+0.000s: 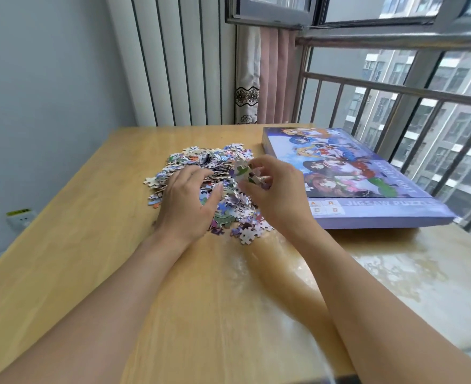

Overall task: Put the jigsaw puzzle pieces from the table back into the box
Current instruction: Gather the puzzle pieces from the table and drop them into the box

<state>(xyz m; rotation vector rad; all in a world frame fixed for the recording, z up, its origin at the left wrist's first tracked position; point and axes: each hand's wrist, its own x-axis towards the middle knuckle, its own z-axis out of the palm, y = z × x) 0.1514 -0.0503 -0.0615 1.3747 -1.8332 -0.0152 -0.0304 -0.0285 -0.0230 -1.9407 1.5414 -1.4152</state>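
A heap of colourful jigsaw pieces lies in the middle of the wooden table. My left hand rests on the heap with its fingers curled into the pieces. My right hand is raised just above the heap's right side and grips a small clump of pieces between thumb and fingers. The purple jigsaw box, with a cartoon picture on its lid, lies closed on the table to the right of the heap.
The box overhangs toward the window railing on the right. A striped wall panel and a pink curtain stand behind the table. A wall socket sits low on the left wall.
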